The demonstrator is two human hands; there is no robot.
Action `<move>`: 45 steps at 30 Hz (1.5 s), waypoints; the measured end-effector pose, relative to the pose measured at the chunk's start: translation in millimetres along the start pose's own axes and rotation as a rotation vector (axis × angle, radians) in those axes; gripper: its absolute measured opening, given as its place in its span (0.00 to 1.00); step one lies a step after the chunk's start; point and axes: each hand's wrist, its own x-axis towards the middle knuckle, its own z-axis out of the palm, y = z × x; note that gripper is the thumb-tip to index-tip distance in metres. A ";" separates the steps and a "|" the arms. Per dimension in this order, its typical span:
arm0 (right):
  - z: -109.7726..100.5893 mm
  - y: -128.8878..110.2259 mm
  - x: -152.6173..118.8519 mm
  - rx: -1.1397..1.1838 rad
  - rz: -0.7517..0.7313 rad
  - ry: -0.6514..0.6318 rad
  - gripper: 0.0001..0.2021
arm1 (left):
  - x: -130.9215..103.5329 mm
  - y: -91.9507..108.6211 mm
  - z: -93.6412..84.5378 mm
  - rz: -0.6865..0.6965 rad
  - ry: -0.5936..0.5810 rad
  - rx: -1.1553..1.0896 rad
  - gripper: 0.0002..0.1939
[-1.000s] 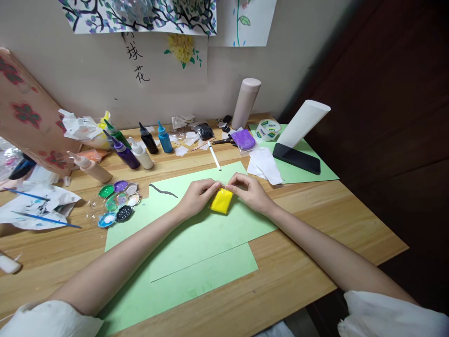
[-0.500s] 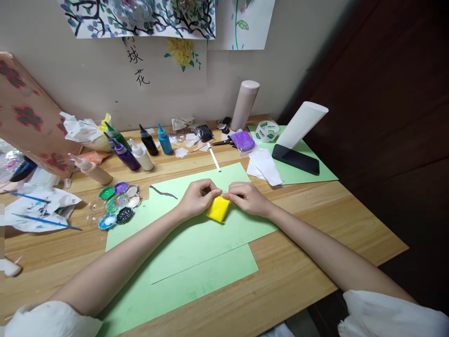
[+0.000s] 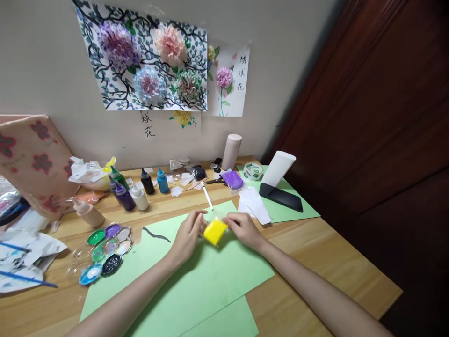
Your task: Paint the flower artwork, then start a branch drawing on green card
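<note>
A small clear packet of yellow modelling clay [image 3: 215, 232] is held up over the green paper [image 3: 210, 271], between my two hands. My left hand [image 3: 189, 234] has its fingers closed at the packet's left edge. On the other side, the fingertips of my right hand [image 3: 243, 228] pinch the packet's upper right corner. The fingers hide part of the plastic wrapping. Just beyond the hands lies a white pen [image 3: 207, 196]. A dark wavy stroke [image 3: 156, 235] marks the paper to the left.
At left are a paint palette [image 3: 111, 264] and several paint bottles [image 3: 123, 196]. Brushes [image 3: 28, 279] rest on stained tissue. Toward the back right lie a purple clay packet [image 3: 232, 179], white paper [image 3: 255, 204], a tape roll [image 3: 253, 171] and a black phone [image 3: 280, 197].
The view has tilted up, showing more of the flower pictures on the wall. My hands have moved slightly apart around the yellow packet, which has turned and now shows its broad face.
</note>
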 end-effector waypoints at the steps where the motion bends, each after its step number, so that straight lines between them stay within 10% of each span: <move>1: 0.1 2.6 5.5 0.036 0.075 0.081 0.20 | 0.5 -1.4 -0.2 -0.023 0.081 -0.041 0.18; 9: 20.1 7.2 66.1 -0.055 0.099 0.120 0.17 | -1.2 -3.8 -1.2 -0.070 0.269 -0.087 0.14; 18: -12.7 47.8 69.4 -0.740 0.220 0.299 0.24 | -3.2 1.8 -2.1 -0.074 0.218 -0.016 0.11; 24: -17.4 47.4 69.7 -0.744 0.195 0.286 0.12 | -5.3 2.8 -3.1 -0.050 0.208 0.036 0.11; 34: -53.1 -0.1 68.2 -0.357 0.144 0.621 0.12 | -8.3 5.3 -2.3 0.123 0.174 0.206 0.10; 40: -39.9 -48.8 41.9 0.378 0.261 0.158 0.14 | -18.4 10.7 2.7 0.504 0.228 0.594 0.28; 45: -16.6 -51.6 11.6 0.536 0.353 -0.135 0.18 | -20.1 11.5 3.4 0.668 -0.029 0.816 0.42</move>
